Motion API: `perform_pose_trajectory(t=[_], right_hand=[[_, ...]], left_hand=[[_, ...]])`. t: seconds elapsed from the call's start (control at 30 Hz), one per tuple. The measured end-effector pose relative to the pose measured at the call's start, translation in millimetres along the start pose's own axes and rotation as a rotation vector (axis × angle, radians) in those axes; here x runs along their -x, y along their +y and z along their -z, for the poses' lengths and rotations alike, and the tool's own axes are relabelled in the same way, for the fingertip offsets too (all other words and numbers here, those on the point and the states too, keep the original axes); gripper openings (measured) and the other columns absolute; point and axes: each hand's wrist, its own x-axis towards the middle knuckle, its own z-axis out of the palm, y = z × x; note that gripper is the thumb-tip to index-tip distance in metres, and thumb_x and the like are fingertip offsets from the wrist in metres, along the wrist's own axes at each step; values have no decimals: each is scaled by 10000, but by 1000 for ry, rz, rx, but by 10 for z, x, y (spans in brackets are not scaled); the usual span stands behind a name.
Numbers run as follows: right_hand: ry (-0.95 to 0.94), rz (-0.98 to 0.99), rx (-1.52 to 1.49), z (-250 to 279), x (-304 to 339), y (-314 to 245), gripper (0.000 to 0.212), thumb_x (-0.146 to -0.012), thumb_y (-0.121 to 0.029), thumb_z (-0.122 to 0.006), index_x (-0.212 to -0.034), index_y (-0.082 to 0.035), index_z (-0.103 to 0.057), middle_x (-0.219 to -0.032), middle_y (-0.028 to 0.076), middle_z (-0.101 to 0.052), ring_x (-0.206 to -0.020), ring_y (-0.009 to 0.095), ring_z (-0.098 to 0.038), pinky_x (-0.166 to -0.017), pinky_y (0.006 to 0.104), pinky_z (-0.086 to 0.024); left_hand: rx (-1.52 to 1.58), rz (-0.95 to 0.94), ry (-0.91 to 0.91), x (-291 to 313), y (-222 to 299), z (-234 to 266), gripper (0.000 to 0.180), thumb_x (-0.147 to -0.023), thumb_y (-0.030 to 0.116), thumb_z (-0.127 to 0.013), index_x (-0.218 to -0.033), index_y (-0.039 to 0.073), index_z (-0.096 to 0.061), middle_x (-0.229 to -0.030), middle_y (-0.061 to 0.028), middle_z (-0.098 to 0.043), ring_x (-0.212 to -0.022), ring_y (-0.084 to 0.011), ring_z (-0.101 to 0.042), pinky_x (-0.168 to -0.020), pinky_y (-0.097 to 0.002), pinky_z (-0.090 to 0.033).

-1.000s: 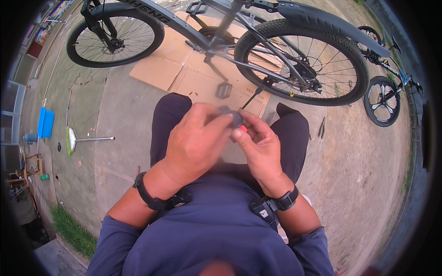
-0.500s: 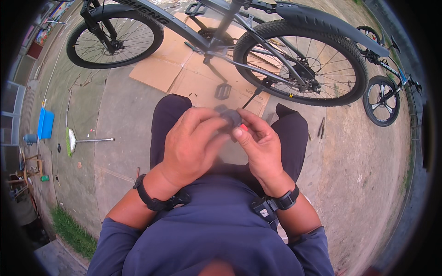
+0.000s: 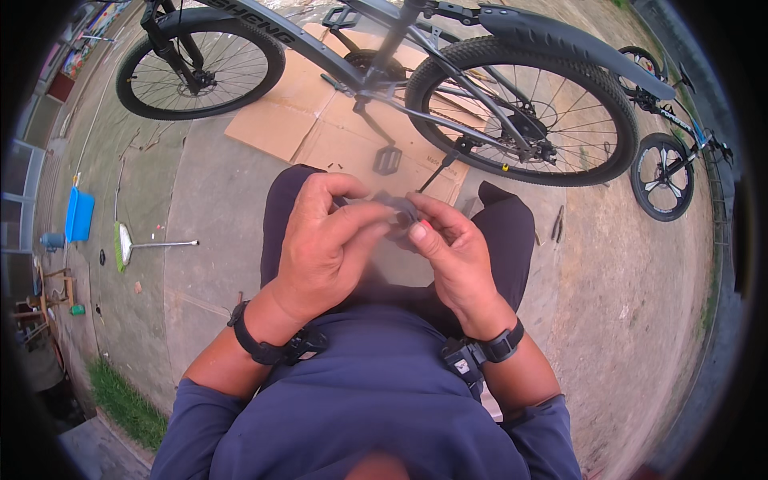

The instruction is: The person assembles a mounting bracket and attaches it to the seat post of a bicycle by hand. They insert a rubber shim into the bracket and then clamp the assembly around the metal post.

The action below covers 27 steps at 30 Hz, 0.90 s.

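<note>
Small dark grey part (image 3: 398,210) sits pinched between both hands, held up in front of the chest, over the lap, well above the ground. Mostly covered by fingers, so its kind cannot be told; only a rounded grey bit shows between the thumbs.

Left hand (image 3: 328,240): fingers curled shut over the top of the part, thumb pressing in from the side, knuckles up. Closed grip on the part. Black wrist strap (image 3: 268,346) on that forearm.

Right hand (image 3: 452,256): thumb and forefinger closed on the part's right edge, other fingers folded under. Fingertips of both hands touch at the part. Black watch (image 3: 502,346) on that wrist.

Versus the earlier frames: hands stay at the same spot over the lap, both still closed on the part. Left fingers sit a little more curled over it, right thumb shifted slightly along the edge. Small change only; nothing around has moved.

Surroundings: grey bicycle (image 3: 416,88) stands just ahead, its pedal (image 3: 386,160) low over flattened cardboard (image 3: 320,120) on the concrete. Second bicycle (image 3: 668,164) at far right, partly cut by the rim. Blue tub (image 3: 78,214) and a green broom (image 3: 132,244) lie on the ground to the left, well apart from the hands. Grass patch (image 3: 120,400) at lower left.
</note>
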Motion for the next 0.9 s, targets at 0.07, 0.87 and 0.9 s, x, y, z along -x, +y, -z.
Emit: perform_pose_trajectory(t=[0.07, 0.87, 0.9], right_hand=[[4, 17, -3, 2, -17, 28, 535, -946, -220, -757, -1369, 52, -574, -1203, 104, -663, -1059, 161, -646, -946, 304, -519], [8, -37, 56, -41, -45, 31, 455, -931, -164, -760, -1316, 36, -625, -1164, 75, -689, -1029, 121, -642, -893, 268, -527], [17, -32, 51, -39, -48, 30, 455, -929, -162, -760, -1317, 34, -625, -1171, 75, -687, -1034, 120, -639, -892, 266, -525]], left_hand=[[-17, -10, -8, 0, 0, -1, 204, -840, 17, -757, -1036, 66, -738, -1115, -132, -576, -922, -269, -593, -747, -342, -494], [726, 656, -107, 77, -47, -130, 475, -953, 33, -680, -1370, -15, -458, -1271, -109, -583, -1123, -155, -607, -960, -303, -517], [767, 637, -91, 86, -60, -141, 510, -942, 57, -707, -1378, -12, -450, -1257, -123, -596, -1130, -160, -608, -952, -306, -521]])
